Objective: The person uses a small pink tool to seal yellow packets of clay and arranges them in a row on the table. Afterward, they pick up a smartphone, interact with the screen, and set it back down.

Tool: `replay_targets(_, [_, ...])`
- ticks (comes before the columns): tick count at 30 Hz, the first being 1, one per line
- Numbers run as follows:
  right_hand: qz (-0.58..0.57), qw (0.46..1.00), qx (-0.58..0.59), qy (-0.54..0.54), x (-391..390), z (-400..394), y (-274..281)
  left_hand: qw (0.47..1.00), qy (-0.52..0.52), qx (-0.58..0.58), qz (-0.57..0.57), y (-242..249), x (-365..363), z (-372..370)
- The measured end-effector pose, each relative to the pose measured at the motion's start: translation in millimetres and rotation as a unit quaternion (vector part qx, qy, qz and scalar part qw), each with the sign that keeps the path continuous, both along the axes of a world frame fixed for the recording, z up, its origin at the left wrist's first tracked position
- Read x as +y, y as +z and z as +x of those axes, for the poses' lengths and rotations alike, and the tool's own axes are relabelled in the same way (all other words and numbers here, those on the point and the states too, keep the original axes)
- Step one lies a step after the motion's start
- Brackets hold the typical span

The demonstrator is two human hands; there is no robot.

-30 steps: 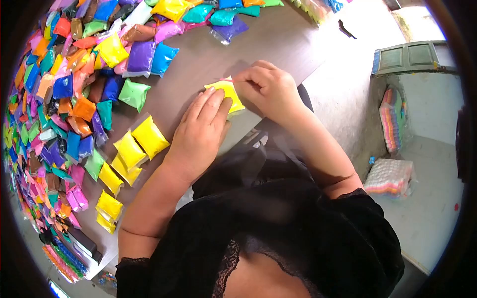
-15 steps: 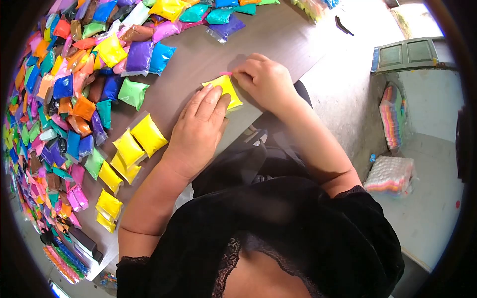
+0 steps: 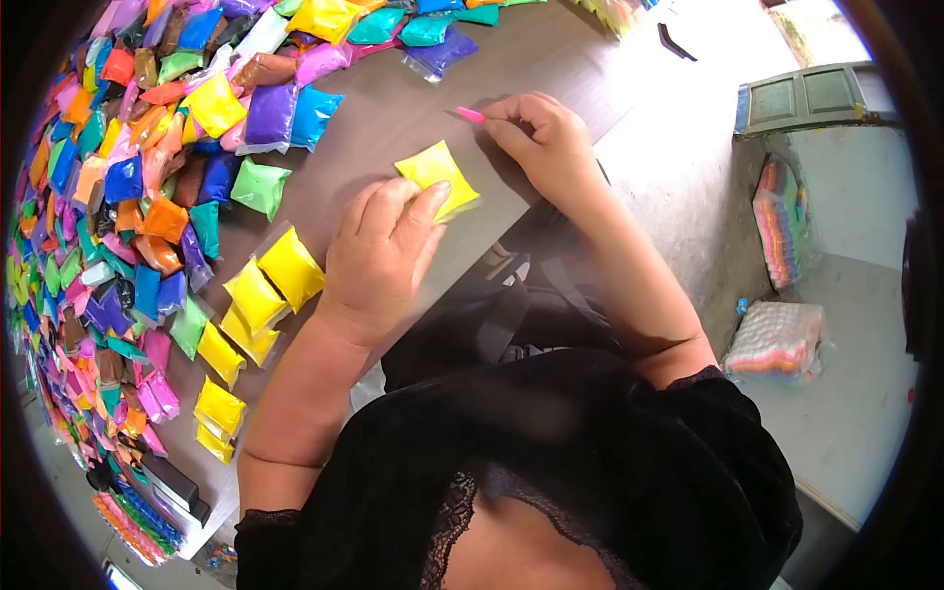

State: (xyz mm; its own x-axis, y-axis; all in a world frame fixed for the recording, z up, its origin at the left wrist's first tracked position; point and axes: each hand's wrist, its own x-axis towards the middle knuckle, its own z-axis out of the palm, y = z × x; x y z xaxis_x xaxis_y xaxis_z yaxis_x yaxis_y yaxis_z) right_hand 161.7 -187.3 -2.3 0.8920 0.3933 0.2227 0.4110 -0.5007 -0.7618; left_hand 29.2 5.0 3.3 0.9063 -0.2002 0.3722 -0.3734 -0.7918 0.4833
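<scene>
Right now your right hand (image 3: 541,143) pinches a small pink stick-like tool (image 3: 470,114) between thumb and fingertips, its tip jutting out over bare brown tabletop (image 3: 393,118). Your left hand (image 3: 379,256) curls loosely, holding nothing fully; its fingertips press the near corner of the flat yellow plastic packet (image 3: 433,169), which lies on the table between your two hands, close to the table's near edge. Open tabletop lies around that packet on its far and left sides, before a row of similar yellow packets (image 3: 258,295) to your left and the heaped pile of many-coloured packets (image 3: 128,167) beyond them. Part of the yellow packet's near edge sits hidden under your left fingers. What the pink tool is stays hard to make out. The coloured heap is cut off by the frame's dark rim.
</scene>
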Motion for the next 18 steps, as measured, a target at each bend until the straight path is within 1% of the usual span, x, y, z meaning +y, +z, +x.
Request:
replay_targets(1, [0.000, 1.000, 0.001, 0.000, -3.5, -3.4, 2.7, 0.998, -0.012, -0.060, 0.020, 0.8, 1.3, 3.9])
replay_targets(2, [-0.013, 1.000, 0.019, -0.004, -6.8, -7.3, 6.0, 0.998, -0.013, -0.059, 0.020, -1.7, 1.8, 5.8])
replay_targets(4, [-0.024, 0.999, 0.039, -0.007, -10.3, -14.7, 10.0, 0.998, -0.042, -0.024, 0.032, -8.5, 2.5, 7.3])
replay_targets(5, [-0.027, 0.998, 0.049, 0.013, -12.0, -18.9, 11.3, 0.998, -0.043, -0.022, 0.032, -7.2, 2.5, 6.2])
replay_targets(7, [-0.030, 0.997, 0.061, 0.032, -13.8, -21.5, 9.9, 0.999, -0.006, 0.021, 0.023, -2.9, 1.3, 1.9])
replay_targets(8, [-0.029, 0.998, 0.035, 0.036, -13.1, -21.6, 7.5, 0.999, -0.007, 0.021, 0.023, -2.5, 0.7, -0.7])
replay_targets(9, [-0.029, 0.999, 0.008, 0.040, -12.3, -21.7, 6.0, 0.999, 0.009, 0.046, 0.020, -2.1, 0.9, -3.9])
replay_targets(10, [-0.029, 0.999, 0.008, 0.039, -11.6, -20.6, 5.9, 0.997, 0.025, 0.071, 0.017, -1.7, 1.8, -5.4])
replay_targets(11, [-0.054, 0.998, 0.006, 0.033, -10.6, -18.9, 6.0, 0.997, 0.024, 0.071, 0.018, -1.4, 3.6, -5.2])
replay_targets(12, [-0.079, 0.997, 0.006, 0.027, -9.9, -18.1, 6.0, 0.999, 0.004, 0.024, 0.028, -0.7, 5.8, -4.9])
replay_targets(13, [-0.078, 0.997, 0.006, 0.026, -9.2, -18.0, 6.2, 0.999, -0.015, -0.023, 0.037, 0.0, 7.1, -4.3])
replay_targets(17, [-0.069, 0.997, -0.004, 0.028, -8.4, -18.8, 5.3, 0.997, -0.048, -0.003, 0.056, 1.5, 2.3, 3.6])
replay_targets(18, [-0.065, 0.997, -0.006, 0.029, -8.7, -19.1, 4.3, 0.998, -0.051, 0.010, 0.028, -0.6, 2.1, 2.8])
